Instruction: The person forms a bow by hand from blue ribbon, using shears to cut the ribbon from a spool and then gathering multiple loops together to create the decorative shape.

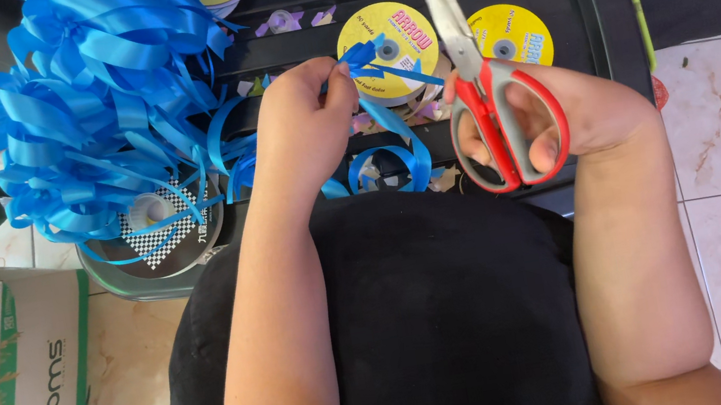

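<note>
My left hand (305, 124) pinches the end of a blue ribbon (388, 135), which loops down and curls over the dark table (541, 0) in front of me. My right hand (577, 110) grips red-and-grey scissors (482, 87) by the handles, blades closed and pointing up and away, just right of the ribbon. Two yellow-labelled ribbon spools (397, 38) lie flat on the table behind the hands.
A big heap of blue ribbon bows (89, 101) fills the left side, over a spool with a checkered label (158, 230). A white and green cardboard box (41, 378) stands on the tiled floor at lower left. Paper scraps (288, 21) lie on the table's far part.
</note>
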